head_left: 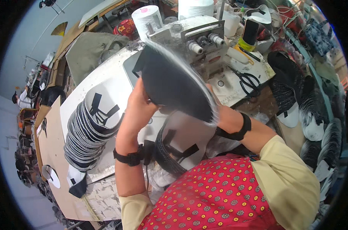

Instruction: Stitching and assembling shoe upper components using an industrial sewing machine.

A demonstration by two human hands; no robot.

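Observation:
A curved black fabric panel (172,78) with a white edge is raised in front of the sewing machine, its outline smeared by motion. My left hand (141,101) is closed on its left side, near a small black tab. Behind the panel's right edge is my right hand (215,100); its fingers are hidden, so their grip does not show. Below lies a stack of similar pieces (168,161) with dark edges and black straps, close to my body. At the left, a taller leaning stack of white-and-black curved pieces (86,136) rests on the white table.
The sewing machine (206,46) stands at the back, with white thread cones (146,19) behind it. Black scissors (248,82) and a phone (250,32) are to its right. More stacked pieces (312,119) line the right side. A loose piece (77,180) lies at the table's left edge.

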